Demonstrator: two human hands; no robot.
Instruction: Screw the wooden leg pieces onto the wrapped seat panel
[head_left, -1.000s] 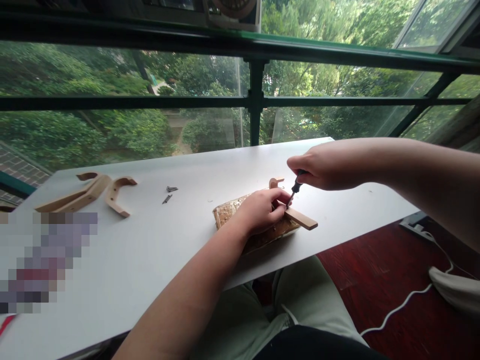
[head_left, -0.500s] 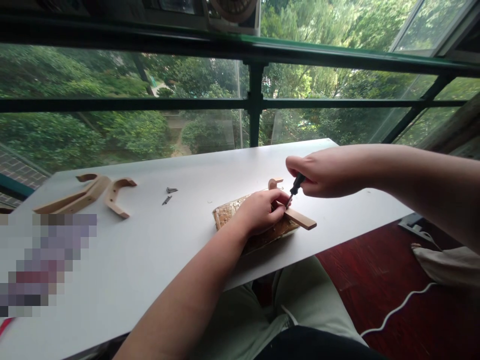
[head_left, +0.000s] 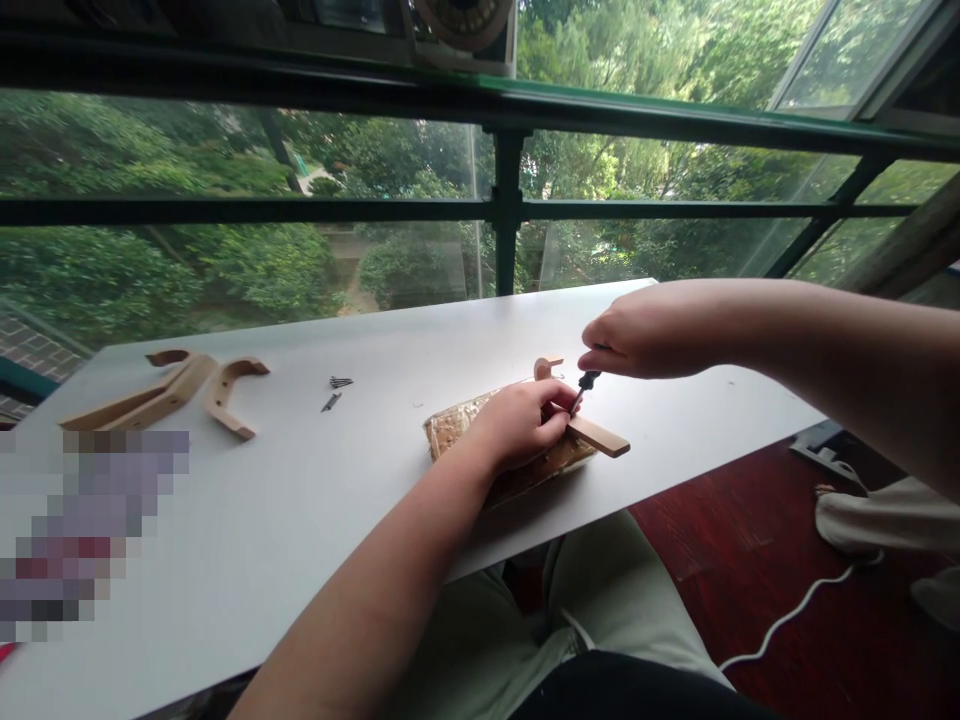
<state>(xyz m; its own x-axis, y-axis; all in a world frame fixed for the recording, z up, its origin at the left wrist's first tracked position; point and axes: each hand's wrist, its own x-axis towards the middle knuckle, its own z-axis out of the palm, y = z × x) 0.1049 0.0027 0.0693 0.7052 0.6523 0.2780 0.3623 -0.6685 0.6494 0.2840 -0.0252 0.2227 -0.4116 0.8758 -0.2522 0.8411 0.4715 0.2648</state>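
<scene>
My right hand (head_left: 649,330) is closed around a small black-handled screwdriver (head_left: 585,385), whose tip points down at a curved wooden piece (head_left: 596,436). My left hand (head_left: 521,422) is closed on that wooden piece, pinning it on a brown cork-like board (head_left: 450,428) that lies on the white table (head_left: 300,500). The hooked end of the wooden piece (head_left: 547,366) sticks up just behind my left fingers.
Two more curved wooden pieces (head_left: 161,390) (head_left: 229,395) lie at the far left of the table. A few small screws (head_left: 336,390) lie between them and the board. A window railing (head_left: 510,210) runs behind the table. A white cable (head_left: 795,615) trails on the dark red floor.
My right hand has turned around the screwdriver handle and shifted slightly, fingers now covering more of the handle. My left hand and the wooden piece stay in place.
</scene>
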